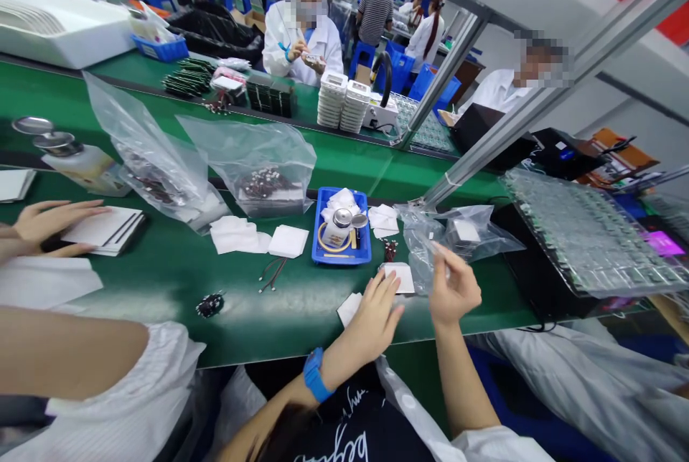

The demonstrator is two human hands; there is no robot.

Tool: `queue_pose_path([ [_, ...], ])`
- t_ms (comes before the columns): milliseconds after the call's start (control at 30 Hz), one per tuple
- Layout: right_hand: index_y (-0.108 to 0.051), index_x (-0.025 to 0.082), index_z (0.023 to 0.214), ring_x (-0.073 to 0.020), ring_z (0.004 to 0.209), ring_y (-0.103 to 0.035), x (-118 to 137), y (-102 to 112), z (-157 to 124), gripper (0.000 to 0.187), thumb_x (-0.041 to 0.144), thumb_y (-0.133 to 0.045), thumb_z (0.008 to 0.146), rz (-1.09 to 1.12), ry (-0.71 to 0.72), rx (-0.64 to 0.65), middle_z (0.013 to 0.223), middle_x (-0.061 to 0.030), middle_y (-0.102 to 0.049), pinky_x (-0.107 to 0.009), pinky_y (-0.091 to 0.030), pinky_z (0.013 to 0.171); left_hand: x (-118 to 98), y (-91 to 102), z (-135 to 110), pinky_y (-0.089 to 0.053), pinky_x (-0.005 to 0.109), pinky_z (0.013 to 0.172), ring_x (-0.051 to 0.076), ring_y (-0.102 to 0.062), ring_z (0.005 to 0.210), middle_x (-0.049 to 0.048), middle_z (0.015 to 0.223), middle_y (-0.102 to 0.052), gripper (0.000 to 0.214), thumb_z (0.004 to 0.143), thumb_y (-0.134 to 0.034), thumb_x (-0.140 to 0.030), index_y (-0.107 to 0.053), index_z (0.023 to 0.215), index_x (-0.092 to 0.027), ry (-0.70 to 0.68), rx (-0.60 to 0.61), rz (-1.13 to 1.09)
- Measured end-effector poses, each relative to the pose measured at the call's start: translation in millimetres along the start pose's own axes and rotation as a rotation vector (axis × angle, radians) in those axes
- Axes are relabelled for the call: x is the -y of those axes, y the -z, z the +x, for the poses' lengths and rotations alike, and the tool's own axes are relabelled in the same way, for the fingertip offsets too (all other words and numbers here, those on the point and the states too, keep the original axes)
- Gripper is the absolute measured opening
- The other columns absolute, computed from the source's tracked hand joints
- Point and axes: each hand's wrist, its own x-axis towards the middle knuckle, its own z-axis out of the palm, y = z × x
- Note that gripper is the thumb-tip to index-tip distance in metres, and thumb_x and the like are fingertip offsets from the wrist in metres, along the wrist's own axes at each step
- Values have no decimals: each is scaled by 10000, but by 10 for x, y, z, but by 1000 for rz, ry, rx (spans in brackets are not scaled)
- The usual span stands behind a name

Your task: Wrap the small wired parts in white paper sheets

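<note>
My left hand (377, 318), a blue band on its wrist, lies on the green table (301, 311) with fingers stretched toward a small white square pad (402, 278), fingertips at its edge. Another white pad (349, 307) lies just left of that hand. My right hand (453, 291) is raised beside it, fingers pinched on the edge of a clear plastic bag (457, 232) that holds a small white part. A bundle of small red-wired parts (388, 250) lies just beyond the pad.
A blue tray (321, 255) with a bottle and wipes sits ahead. White wipes (237, 235), loose wires (273, 272), two parts bags (252, 161) and a clear blister tray (586, 232) surround it. A co-worker's hand (51, 224) rests on cards at left.
</note>
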Motion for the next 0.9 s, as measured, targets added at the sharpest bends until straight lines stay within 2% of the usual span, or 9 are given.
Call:
queue_pose_path([
  [67, -679, 290, 1069, -274, 985, -730, 301, -4, -69, 247, 128, -612, 896, 305, 38, 242, 1019, -54, -756, -472, -615, 878, -34, 250, -71, -396, 490, 1111, 313, -502, 1316, 179, 1390, -569, 638, 995, -270, -564, -566, 1326, -107, 209, -63, -494],
  [167, -678, 267, 966, -256, 1123, -683, 585, -98, -168, 189, 125, -562, 920, 634, 186, 675, 1017, -49, -763, -499, -555, 999, 35, 673, -291, -575, 392, 721, 271, -706, 823, 172, 929, -742, 921, 899, -120, -769, -700, 1078, -76, 437, 24, -771],
  [233, -676, 229, 884, -237, 1228, -619, 655, -233, -224, 223, 81, -515, 928, 710, 192, 828, 1091, -68, -747, -487, -506, 1057, 108, 908, -503, -538, 302, 555, 217, -673, 642, 120, 761, -723, 891, 780, -318, -880, -730, 950, -108, 551, 82, -880],
  [333, -690, 210, 901, -240, 1320, -537, 690, -481, -299, 279, 51, -463, 934, 748, 72, 944, 1249, -98, -679, -477, -490, 1065, 153, 1117, -819, -514, 254, 514, 182, -642, 617, 72, 762, -707, 650, 655, -725, -718, -713, 942, -136, 608, 55, -917],
  [467, -625, 231, 1203, -207, 1201, -623, 801, -748, -347, 292, 133, -471, 974, 751, -168, 1056, 1254, -102, -668, -420, -535, 1007, 122, 1190, -1054, -516, 265, 607, 153, -605, 617, 50, 727, -671, 501, 777, -692, -594, -675, 893, -107, 569, -65, -724],
  [533, -604, 233, 1251, -188, 1116, -663, 880, -852, -368, 293, 189, -532, 970, 704, -199, 1139, 1198, -87, -694, -366, -556, 967, 121, 1190, -1097, -464, 235, 600, 128, -548, 611, 25, 698, -635, 466, 799, -668, -573, -654, 836, -109, 571, -130, -590],
  [633, -672, 229, 1148, -175, 1010, -699, 964, -987, -453, 220, 211, -542, 971, 655, -120, 1202, 1096, -64, -729, -311, -582, 894, 146, 1185, -1120, -382, 214, 577, 110, -457, 618, 0, 686, -576, 420, 829, -631, -530, -631, 805, -111, 584, -199, -420],
  [800, -644, 209, 1218, -195, 957, -707, 980, -1112, -685, 294, 138, -510, 966, 605, 128, 987, 1090, -97, -737, -348, -594, 834, 187, 1177, -1135, -340, 214, 582, 100, -373, 623, -22, 669, -486, 402, 880, -567, -510, -562, 745, -131, 576, -284, -410],
  [900, -595, 206, 1297, -217, 999, -698, 973, -1131, -756, 357, 131, -498, 962, 594, 233, 936, 1138, -124, -724, -366, -595, 801, 203, 1169, -1139, -334, 213, 569, 100, -360, 615, -23, 657, -463, 435, 861, -579, -547, -541, 720, -138, 585, -326, -445],
])
